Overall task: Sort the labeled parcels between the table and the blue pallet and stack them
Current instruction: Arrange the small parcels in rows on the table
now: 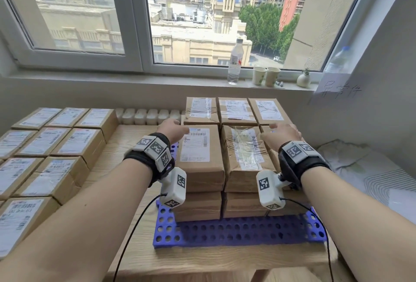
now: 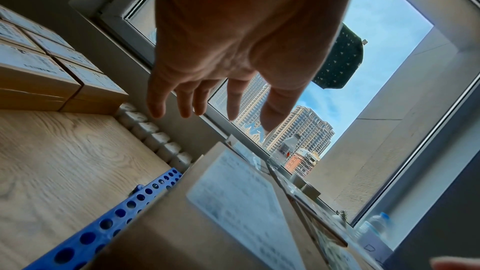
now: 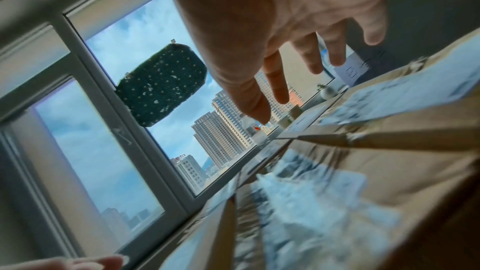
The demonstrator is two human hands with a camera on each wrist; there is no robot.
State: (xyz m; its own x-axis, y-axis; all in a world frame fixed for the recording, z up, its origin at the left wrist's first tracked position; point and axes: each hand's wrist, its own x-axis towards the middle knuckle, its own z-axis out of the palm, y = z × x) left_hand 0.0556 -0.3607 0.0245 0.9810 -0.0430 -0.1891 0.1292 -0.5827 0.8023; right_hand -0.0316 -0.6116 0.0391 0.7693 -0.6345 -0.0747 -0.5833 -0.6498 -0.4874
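Observation:
Brown labeled parcels stand stacked on the blue pallet in the middle of the wooden table. My left hand hovers open over the far left corner of the front-left parcel, fingers spread in the left wrist view and holding nothing. My right hand hovers open above the front-right parcel, beside the taped middle parcel. In the right wrist view its fingers hang straight above the parcel tops. Another group of labeled parcels covers the table's left side.
A back row of parcels sits on the pallet near the window wall. The sill holds a water bottle, two paper cups and a small vase. A radiator runs behind the table. A handwritten paper sign hangs at right.

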